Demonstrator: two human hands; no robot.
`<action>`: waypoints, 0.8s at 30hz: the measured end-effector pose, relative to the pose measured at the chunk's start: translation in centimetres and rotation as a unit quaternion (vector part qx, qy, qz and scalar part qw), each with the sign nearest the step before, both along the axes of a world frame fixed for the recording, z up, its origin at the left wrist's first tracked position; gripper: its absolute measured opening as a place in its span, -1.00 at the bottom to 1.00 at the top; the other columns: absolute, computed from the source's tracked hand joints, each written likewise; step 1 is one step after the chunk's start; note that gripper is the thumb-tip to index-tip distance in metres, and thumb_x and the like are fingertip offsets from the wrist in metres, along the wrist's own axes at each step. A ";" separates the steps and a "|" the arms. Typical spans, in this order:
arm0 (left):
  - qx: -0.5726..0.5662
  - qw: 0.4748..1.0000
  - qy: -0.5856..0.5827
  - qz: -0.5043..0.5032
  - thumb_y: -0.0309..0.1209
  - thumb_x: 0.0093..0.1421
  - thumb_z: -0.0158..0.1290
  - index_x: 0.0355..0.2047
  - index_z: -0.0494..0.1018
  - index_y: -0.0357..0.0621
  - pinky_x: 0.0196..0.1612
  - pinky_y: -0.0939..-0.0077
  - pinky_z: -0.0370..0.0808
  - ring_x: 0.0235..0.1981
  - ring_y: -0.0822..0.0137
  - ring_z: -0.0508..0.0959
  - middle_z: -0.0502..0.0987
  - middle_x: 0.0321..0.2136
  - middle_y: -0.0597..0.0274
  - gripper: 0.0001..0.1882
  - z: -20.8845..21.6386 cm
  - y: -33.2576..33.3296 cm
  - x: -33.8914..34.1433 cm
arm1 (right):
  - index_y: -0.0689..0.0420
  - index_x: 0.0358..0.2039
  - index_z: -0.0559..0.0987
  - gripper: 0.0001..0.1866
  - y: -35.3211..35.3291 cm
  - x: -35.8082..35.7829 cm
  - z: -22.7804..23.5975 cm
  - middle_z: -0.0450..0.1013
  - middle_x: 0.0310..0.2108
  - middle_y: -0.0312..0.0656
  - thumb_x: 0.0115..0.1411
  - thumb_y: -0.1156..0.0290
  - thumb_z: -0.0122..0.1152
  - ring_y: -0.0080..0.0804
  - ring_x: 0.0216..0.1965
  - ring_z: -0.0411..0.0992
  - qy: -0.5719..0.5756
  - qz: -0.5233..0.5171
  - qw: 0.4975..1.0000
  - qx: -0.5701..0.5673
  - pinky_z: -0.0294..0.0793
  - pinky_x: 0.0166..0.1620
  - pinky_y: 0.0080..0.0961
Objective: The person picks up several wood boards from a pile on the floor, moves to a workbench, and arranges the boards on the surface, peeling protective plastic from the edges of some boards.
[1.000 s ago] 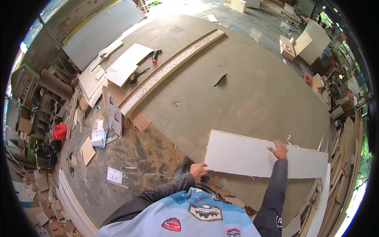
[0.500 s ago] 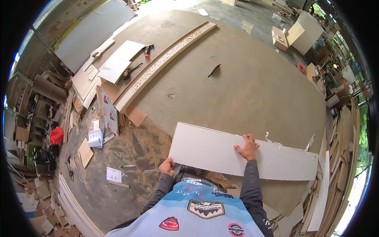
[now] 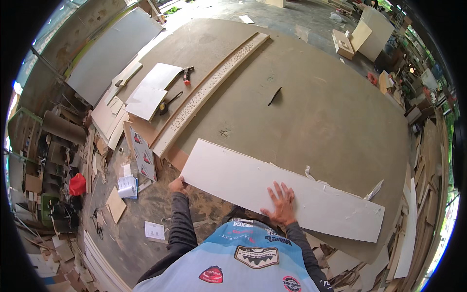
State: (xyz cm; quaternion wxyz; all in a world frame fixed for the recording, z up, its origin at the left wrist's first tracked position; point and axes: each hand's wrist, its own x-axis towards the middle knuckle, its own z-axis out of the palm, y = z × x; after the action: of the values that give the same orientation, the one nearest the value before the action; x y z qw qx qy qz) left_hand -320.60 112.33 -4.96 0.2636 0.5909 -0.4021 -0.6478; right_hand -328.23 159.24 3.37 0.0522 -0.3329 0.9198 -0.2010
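A long white board point(image 3: 233, 168) lies slantwise across the near side of the big brown worktable, its left end farther off than its right. My left hand point(image 3: 178, 185) is closed round the board's near left corner. Flat on the white face, close to the near edge, rests my right hand point(image 3: 282, 203) with its fingers spread. Thin pale scraps point(image 3: 308, 172) stick up along the far edge. Beyond the board, a thin dark pencil-like object point(image 3: 275, 96) lies on the tabletop.
A long strip with a speckled band point(image 3: 209, 90) crosses the brown tabletop point(image 3: 335, 126). Left of it are a tape measure point(image 3: 165, 108), a red-and-black hand tool point(image 3: 188, 76) and white sheets point(image 3: 154, 90). Wood offcuts point(image 3: 423, 194) crowd the right side. Papers point(image 3: 154, 230) lie at lower left.
The white board has slid left and turned, its right end coming nearer me. My left hand went along with its corner. My right hand left the far edge and now lies flat nearer me.
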 end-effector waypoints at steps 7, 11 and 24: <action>-0.051 0.996 -0.058 0.050 -0.74 0.13 0.08 -0.22 0.53 -0.61 -0.30 0.07 0.69 -0.34 0.03 0.67 0.63 -0.26 -0.11 -0.81 0.7 -7.8 -4.7 | -0.09 0.37 0.37 -0.17 -4.3 2.2 -1.0 0.04 0.50 -0.13 0.13 -0.16 0.28 0.08 0.52 -0.14 0.035 0.017 0.997 0.070 -0.31 0.41 0.43; -0.042 0.995 -0.087 0.010 -0.74 0.06 0.10 -0.26 0.54 -0.63 -0.41 0.21 0.70 -0.46 0.10 0.68 0.64 -0.39 -0.09 -0.79 2.1 -6.9 -8.5 | -0.06 0.35 0.41 -0.31 -5.5 1.5 -2.5 0.16 0.46 -0.22 0.22 0.02 0.22 0.03 0.51 -0.06 0.070 0.012 0.995 0.068 -0.24 0.40 0.47; -0.337 0.897 -0.252 -0.139 -0.24 0.08 0.43 -0.14 0.49 -0.34 -0.56 0.32 0.58 -0.49 0.20 0.63 0.60 -0.34 0.05 -0.49 -1.7 -5.7 -6.7 | 0.26 0.25 0.46 -0.48 -8.3 0.0 -5.4 0.31 0.35 -0.02 0.27 0.45 0.03 -0.03 0.45 0.14 0.102 0.109 0.988 -0.043 0.08 0.48 -0.07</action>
State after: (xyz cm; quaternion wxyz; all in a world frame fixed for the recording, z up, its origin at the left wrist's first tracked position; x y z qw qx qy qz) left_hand -327.27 106.60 -6.67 0.2439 0.5488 -0.7270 -0.3329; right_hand -328.21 150.93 -2.01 -0.0343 -0.4515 0.8692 -0.1988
